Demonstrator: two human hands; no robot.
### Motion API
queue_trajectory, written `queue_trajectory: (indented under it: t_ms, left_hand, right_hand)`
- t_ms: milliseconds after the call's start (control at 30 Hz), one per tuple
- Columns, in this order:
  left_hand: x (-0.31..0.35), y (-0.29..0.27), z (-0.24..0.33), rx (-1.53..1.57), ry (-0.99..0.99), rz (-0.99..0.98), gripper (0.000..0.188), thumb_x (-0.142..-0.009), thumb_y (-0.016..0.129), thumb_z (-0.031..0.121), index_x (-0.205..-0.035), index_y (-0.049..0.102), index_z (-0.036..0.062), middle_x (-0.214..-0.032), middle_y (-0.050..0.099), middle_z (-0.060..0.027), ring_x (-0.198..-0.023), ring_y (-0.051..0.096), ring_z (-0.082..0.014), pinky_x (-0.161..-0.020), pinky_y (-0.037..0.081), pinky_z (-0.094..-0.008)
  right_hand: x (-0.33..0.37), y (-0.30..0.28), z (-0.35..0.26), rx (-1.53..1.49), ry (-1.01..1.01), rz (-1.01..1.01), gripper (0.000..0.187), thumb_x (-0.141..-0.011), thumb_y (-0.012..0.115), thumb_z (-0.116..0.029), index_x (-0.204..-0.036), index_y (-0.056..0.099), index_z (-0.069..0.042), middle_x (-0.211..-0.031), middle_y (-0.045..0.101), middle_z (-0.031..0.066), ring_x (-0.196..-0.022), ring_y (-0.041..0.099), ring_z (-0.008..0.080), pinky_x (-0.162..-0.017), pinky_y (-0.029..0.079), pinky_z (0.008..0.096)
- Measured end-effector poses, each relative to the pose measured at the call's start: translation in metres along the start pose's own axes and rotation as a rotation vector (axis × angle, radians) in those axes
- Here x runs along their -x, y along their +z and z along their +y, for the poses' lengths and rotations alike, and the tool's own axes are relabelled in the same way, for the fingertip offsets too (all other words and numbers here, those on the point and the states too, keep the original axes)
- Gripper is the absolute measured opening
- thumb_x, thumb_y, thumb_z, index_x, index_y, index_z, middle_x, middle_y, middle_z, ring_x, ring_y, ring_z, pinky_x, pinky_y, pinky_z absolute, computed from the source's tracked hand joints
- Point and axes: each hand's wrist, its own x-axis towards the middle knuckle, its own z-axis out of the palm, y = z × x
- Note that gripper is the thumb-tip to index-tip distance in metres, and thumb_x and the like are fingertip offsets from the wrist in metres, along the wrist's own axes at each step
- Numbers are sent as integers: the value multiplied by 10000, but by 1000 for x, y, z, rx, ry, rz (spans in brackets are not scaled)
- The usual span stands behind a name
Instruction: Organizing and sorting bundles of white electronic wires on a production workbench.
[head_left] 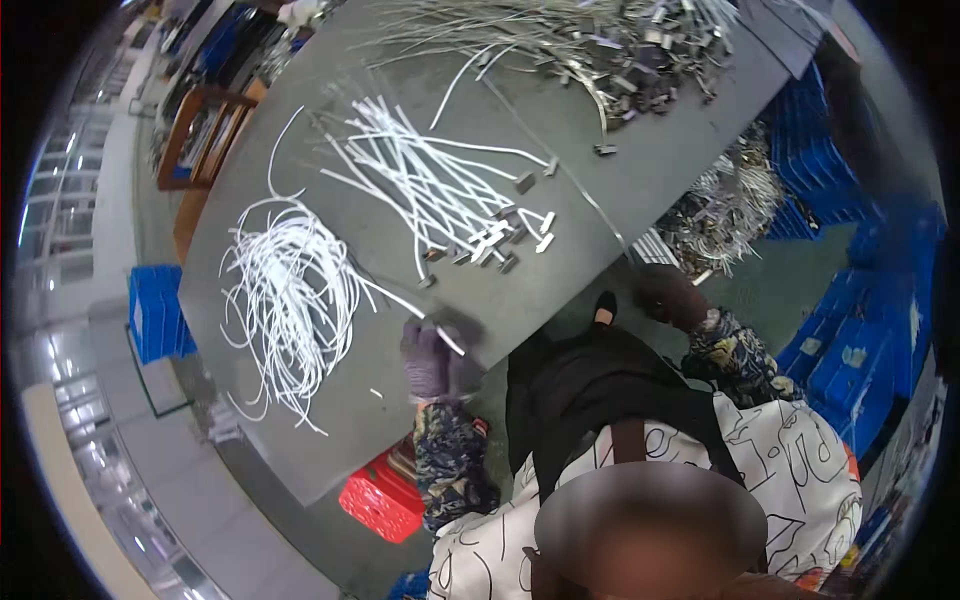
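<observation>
My left hand (432, 362), in a grey-purple glove, is closed near the table's front edge on a white sleeve tube (398, 299), whose end sticks out past the fingers. To its left lies a loose, tangled heap of white tubes (290, 290). My right hand (672, 297), in a dark glove, is closed just off the table edge. A thin wire (560, 170) runs from the tabletop toward it; the grip itself is blurred. Ahead, a bundle of white-sleeved wires (420, 180) lies with small metal end blocks (490, 240) toward me.
The grey table (390, 60) carries a big pile of wires with metal blocks (640, 60) at the far right. Below its right edge sits another wire heap (720, 215) beside blue crates (815, 160). A red container (383, 498) and a blue bin (158, 312) stand lower left.
</observation>
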Motion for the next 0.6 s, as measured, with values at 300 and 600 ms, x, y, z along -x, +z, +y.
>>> queue_trajectory:
  t_ms: [300, 600]
  left_hand:
    - [-15, 202, 23, 123, 279, -419, 205, -930, 534, 114, -1089, 508, -14, -1061, 545, -139, -925, 584, -231, -747, 551, -352]
    - [-78, 198, 74, 493, 241, -315, 346, -919, 575, 233, -1111, 456, -29, -1145, 545, -274, -1020, 607, -403, -822, 560, -521]
  right_hand:
    - [45, 57, 5, -406, 13, 274, 362, -821, 600, -127, -1180, 585, -81, -1046, 607, 97, -887, 617, 277, -749, 496, 400]
    - [179, 48, -28, -468, 1061, -93, 174, -792, 610, -232, -931, 689, -163, -814, 628, 118, -745, 622, 324, -667, 486, 433]
